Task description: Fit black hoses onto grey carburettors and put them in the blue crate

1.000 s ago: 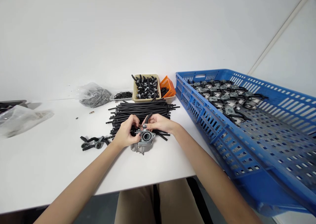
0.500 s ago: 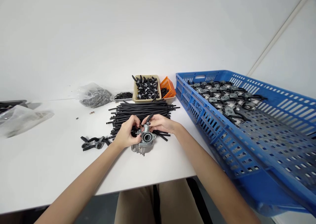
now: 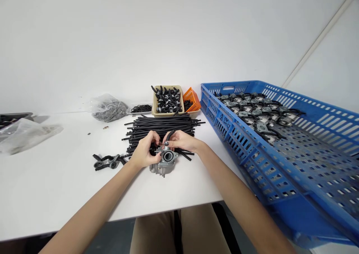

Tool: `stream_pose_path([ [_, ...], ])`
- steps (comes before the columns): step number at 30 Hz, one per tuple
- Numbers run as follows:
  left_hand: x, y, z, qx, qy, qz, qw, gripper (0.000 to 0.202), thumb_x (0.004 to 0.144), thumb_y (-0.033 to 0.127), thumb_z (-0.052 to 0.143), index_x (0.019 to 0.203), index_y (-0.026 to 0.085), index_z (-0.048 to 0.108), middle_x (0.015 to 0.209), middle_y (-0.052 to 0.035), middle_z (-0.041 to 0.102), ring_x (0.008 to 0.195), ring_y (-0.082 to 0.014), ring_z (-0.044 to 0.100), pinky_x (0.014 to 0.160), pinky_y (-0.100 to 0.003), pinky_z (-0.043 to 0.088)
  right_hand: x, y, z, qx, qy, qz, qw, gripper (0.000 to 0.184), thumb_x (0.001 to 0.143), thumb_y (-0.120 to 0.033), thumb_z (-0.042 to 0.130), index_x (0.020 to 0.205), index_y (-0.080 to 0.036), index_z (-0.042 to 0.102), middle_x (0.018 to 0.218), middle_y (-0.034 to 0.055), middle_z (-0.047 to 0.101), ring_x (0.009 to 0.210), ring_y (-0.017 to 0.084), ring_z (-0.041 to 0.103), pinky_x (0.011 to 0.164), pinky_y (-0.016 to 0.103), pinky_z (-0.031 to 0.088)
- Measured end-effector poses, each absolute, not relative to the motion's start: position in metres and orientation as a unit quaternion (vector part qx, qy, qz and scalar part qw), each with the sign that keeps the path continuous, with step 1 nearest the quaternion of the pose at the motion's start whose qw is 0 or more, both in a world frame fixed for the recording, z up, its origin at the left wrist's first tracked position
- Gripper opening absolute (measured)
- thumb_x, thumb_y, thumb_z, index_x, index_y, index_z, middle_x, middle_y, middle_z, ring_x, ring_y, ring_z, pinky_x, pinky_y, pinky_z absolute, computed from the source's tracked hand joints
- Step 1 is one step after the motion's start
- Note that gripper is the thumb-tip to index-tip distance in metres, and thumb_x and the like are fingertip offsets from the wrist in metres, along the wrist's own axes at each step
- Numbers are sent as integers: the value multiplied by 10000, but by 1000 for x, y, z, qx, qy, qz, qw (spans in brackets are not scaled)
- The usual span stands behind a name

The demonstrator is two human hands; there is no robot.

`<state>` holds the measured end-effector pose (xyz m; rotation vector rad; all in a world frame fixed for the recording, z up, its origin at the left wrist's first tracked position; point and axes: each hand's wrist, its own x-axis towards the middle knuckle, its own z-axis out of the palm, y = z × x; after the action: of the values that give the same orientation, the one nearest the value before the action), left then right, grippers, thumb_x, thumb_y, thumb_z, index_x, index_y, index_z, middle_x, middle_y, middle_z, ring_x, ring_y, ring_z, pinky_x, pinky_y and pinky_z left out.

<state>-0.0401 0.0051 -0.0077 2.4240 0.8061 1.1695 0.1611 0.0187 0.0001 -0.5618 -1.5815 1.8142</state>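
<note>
A silver carburetor (image 3: 165, 164) rests on the white table with its round bore facing me. My left hand (image 3: 146, 150) grips it from the left, the thumb on its body beside the bore. At the top of the carburetor my right hand (image 3: 182, 141) is closed on a short black rubber hose (image 3: 170, 135), its thumb pressing near the hose's lower end. The fingertips of both hands are partly hidden behind the carburetor. Right behind them lies a pile of black rubber tubes (image 3: 157, 124).
A large blue crate (image 3: 238, 143) with rows of carburetors stands at right. Behind the tubes are a beige bin (image 3: 167, 114) of black hose parts, an orange basket (image 3: 192, 96) and a plastic bag (image 3: 108, 110). Loose hose pieces (image 3: 110, 161) lie left of my left hand.
My right thumb has come over the front of the carburetor's top, at the hose's lower end. The left hand keeps its hold, and the carburetor stays in place.
</note>
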Motion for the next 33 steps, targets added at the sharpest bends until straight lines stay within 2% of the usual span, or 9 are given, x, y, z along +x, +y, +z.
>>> stream_pose_path([
  [4, -40, 5, -8, 852, 282, 408, 166, 280, 680, 251, 608, 851, 228, 388, 778, 24, 461, 652, -130, 467, 608, -267, 427, 163, 20, 0, -208, -591, 709, 323, 412, 629, -401, 844, 882, -116, 689, 699, -3, 650, 582, 76, 553, 562, 193, 439],
  [9, -40, 4, -7, 850, 286, 410, 165, 294, 652, 189, 598, 863, 227, 396, 798, 25, 474, 658, -122, 476, 625, -262, 441, 169, 20, 1, -177, -572, 745, 295, 379, 678, -396, 813, 898, -107, 702, 803, 43, 682, 686, 98, 595, 663, 211, 462],
  [18, -39, 4, -7, 853, 288, 406, 156, 277, 682, 265, 605, 841, 228, 381, 766, 25, 462, 652, -131, 471, 616, -270, 434, 164, 16, 3, -210, -566, 734, 312, 394, 632, -373, 848, 824, -119, 616, 719, -3, 646, 608, 78, 566, 591, 199, 441],
  [24, -39, 3, -6, 851, 299, 402, 160, 290, 652, 227, 597, 843, 230, 380, 770, 29, 479, 649, -124, 479, 633, -264, 446, 169, 17, 2, -175, -546, 762, 300, 360, 676, -333, 819, 912, -113, 659, 785, 27, 667, 688, 94, 591, 634, 198, 444],
  [29, -40, 4, -7, 854, 295, 398, 156, 273, 684, 281, 599, 837, 230, 379, 761, 22, 475, 654, -135, 480, 622, -271, 433, 166, 18, 0, -195, -553, 750, 306, 342, 663, -333, 831, 855, -115, 650, 751, 13, 659, 662, 91, 582, 609, 200, 441],
  [33, -40, 4, -7, 854, 297, 399, 153, 278, 671, 253, 599, 843, 229, 382, 763, 26, 479, 654, -132, 484, 622, -268, 433, 165, 17, 1, -198, -552, 750, 306, 367, 648, -347, 842, 860, -115, 651, 747, 6, 654, 642, 84, 575, 599, 197, 443],
])
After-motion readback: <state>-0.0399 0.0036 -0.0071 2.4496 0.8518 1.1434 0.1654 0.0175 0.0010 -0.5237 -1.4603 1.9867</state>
